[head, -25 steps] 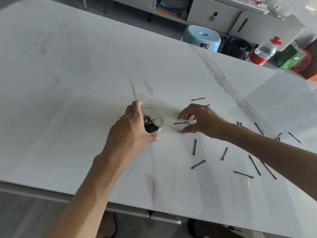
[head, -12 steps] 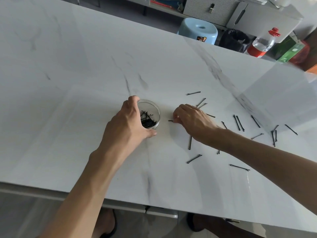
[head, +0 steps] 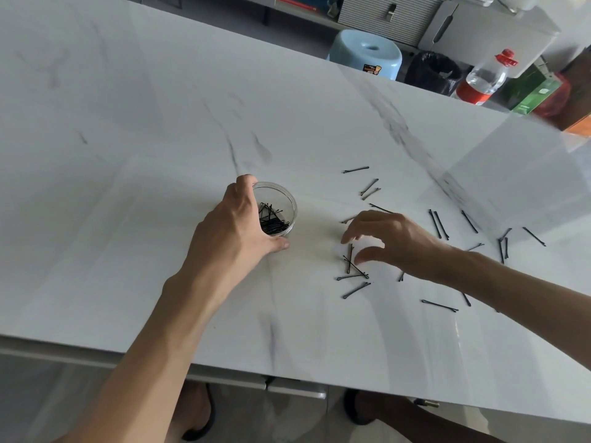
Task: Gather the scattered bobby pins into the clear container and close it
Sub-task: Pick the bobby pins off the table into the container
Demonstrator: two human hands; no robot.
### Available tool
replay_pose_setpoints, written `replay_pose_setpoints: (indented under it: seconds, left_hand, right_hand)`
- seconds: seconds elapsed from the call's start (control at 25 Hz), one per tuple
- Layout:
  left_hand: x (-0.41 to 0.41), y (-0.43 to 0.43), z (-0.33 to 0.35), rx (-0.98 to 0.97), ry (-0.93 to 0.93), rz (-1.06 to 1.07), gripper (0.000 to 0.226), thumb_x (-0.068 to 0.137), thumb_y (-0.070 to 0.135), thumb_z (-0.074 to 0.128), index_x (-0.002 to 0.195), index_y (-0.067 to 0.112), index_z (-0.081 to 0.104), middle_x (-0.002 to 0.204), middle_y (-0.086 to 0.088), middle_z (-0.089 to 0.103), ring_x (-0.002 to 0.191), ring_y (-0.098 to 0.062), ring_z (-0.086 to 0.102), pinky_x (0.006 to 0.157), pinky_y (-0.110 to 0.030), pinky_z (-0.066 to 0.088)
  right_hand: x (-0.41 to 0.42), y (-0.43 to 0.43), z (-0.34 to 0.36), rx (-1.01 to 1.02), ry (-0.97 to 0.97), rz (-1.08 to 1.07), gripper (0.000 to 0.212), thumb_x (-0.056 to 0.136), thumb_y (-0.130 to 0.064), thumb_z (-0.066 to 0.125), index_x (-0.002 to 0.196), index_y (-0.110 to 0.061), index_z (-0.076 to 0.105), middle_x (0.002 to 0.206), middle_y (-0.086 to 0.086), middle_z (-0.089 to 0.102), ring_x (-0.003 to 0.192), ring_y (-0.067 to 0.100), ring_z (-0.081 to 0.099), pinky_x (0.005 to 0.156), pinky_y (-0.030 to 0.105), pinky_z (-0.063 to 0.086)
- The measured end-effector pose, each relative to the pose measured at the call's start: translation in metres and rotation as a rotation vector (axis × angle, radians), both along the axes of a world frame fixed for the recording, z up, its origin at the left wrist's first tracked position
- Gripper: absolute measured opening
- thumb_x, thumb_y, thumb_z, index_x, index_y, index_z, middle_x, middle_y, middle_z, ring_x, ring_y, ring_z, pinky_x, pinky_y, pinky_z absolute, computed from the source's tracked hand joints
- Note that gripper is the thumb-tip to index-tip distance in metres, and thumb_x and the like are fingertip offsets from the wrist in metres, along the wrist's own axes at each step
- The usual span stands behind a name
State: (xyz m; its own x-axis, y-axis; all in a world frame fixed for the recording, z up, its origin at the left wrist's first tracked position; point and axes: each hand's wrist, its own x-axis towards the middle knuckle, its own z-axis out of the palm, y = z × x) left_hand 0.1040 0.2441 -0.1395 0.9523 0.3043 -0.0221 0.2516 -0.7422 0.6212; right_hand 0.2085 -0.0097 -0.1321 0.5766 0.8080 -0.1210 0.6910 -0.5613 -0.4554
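Beside right hand (head: pixel 390 238), newly clustered bobby pins (head: pixel 355 266)

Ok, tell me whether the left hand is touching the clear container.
Touching. The head view shows the left hand curled round the clear container, finger on its rim, thumb against its wall.

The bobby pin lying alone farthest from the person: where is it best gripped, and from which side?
Probably pinch the farthest bobby pin at its middle from above, across its two long sides. It lies flat, nearly crosswise on the table, touching no other pin, leaving the right hand room.
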Motion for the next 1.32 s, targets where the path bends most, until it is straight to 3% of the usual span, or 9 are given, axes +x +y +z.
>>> replay_pose_setpoints:
  seconds: [0.12, 0.28, 0.52, 0.8, 0.88, 1.04, 1.2, 1.32]
  left_hand:
    - [0.000, 0.000, 0.000, -0.005, 0.001, -0.002, 0.093, 0.057, 0.048, 0.082, 0.129, 0.021, 0.029, 0.127, 0.001, 0.048, 0.109, -0.023, 0.053, 0.079, -0.033, 0.041]
    - [0.001, 0.000, 0.000, -0.005, 0.001, 0.004, 0.093, 0.057, 0.048, 0.082, 0.129, 0.022, 0.029, 0.128, 0.002, 0.048, 0.109, -0.023, 0.053, 0.079, -0.032, 0.040]
    - [0.000, -0.003, 0.001, -0.006, 0.006, 0.003, 0.092, 0.059, 0.047, 0.082, 0.129, 0.022, 0.029, 0.130, 0.002, 0.047, 0.110, -0.024, 0.052, 0.080, -0.033, 0.039]
    - [0.001, -0.004, 0.001, -0.002, 0.008, 0.000, 0.091, 0.059, 0.046, 0.082, 0.129, 0.021, 0.029, 0.131, 0.000, 0.047, 0.111, -0.024, 0.052, 0.079, -0.033, 0.039]
    - [0.001, -0.004, 0.001, -0.001, 0.005, -0.002, 0.091, 0.059, 0.047, 0.082, 0.129, 0.021, 0.029, 0.130, 0.001, 0.047, 0.111, -0.024, 0.052, 0.077, -0.032, 0.038]
    - [0.001, -0.004, 0.000, -0.009, 0.006, -0.006, 0.091, 0.059, 0.048, 0.081, 0.130, 0.022, 0.029, 0.131, 0.002, 0.047, 0.110, -0.022, 0.053, 0.077, -0.031, 0.039]
    - [0.002, -0.005, -0.001, -0.018, 0.014, -0.010, 0.091, 0.058, 0.048, 0.080, 0.130, 0.023, 0.029, 0.132, 0.004, 0.046, 0.110, -0.021, 0.053, 0.076, -0.030, 0.037]
    - [0.003, -0.007, -0.001, -0.036, 0.013, -0.010, 0.091, 0.059, 0.047, 0.080, 0.131, 0.024, 0.030, 0.131, 0.006, 0.047, 0.110, -0.020, 0.052, 0.076, -0.031, 0.038]
  right_hand:
    - [-0.004, -0.003, -0.002, -0.015, 0.074, -0.005, 0.025, 0.077, -0.026, 0.077, 0.100, -0.029, 0.070, 0.103, -0.017, 0.059, 0.099, -0.012, 0.050, 0.081, 0.007, 0.039]
    - [-0.014, -0.005, -0.003, -0.021, 0.059, -0.034, 0.035, 0.072, -0.038, 0.079, 0.104, -0.031, 0.068, 0.104, -0.018, 0.057, 0.096, -0.007, 0.051, 0.078, 0.004, 0.037]
    - [-0.020, -0.005, -0.011, 0.045, 0.019, -0.120, 0.011, 0.078, -0.024, 0.077, 0.084, -0.022, 0.068, 0.088, -0.012, 0.060, 0.081, 0.007, 0.057, 0.070, 0.020, 0.044]
    - [-0.024, -0.002, -0.021, -0.048, -0.403, 0.111, 0.007, 0.093, -0.015, 0.060, 0.087, -0.011, 0.061, 0.084, 0.002, 0.060, 0.075, 0.023, 0.053, 0.068, 0.034, 0.047]
    - [-0.025, -0.001, -0.018, -0.009, -0.380, 0.034, 0.006, 0.093, -0.014, 0.058, 0.088, -0.010, 0.059, 0.079, 0.002, 0.059, 0.071, 0.025, 0.053, 0.063, 0.039, 0.047]
    - [-0.012, 0.031, 0.012, 0.272, -0.226, -0.196, 0.003, 0.089, -0.022, 0.062, 0.088, -0.022, 0.059, 0.074, -0.007, 0.057, 0.062, 0.018, 0.055, 0.055, 0.035, 0.047]
    - [-0.008, 0.084, 0.037, 0.244, -0.232, -0.046, 0.001, 0.086, -0.021, 0.065, 0.087, -0.020, 0.065, 0.072, -0.008, 0.060, 0.058, 0.009, 0.050, 0.058, 0.030, 0.045]
    - [-0.013, 0.096, 0.037, 0.206, -0.091, 0.013, 0.009, 0.086, -0.014, 0.069, 0.095, -0.012, 0.068, 0.081, -0.006, 0.062, 0.064, 0.011, 0.051, 0.063, 0.025, 0.045]
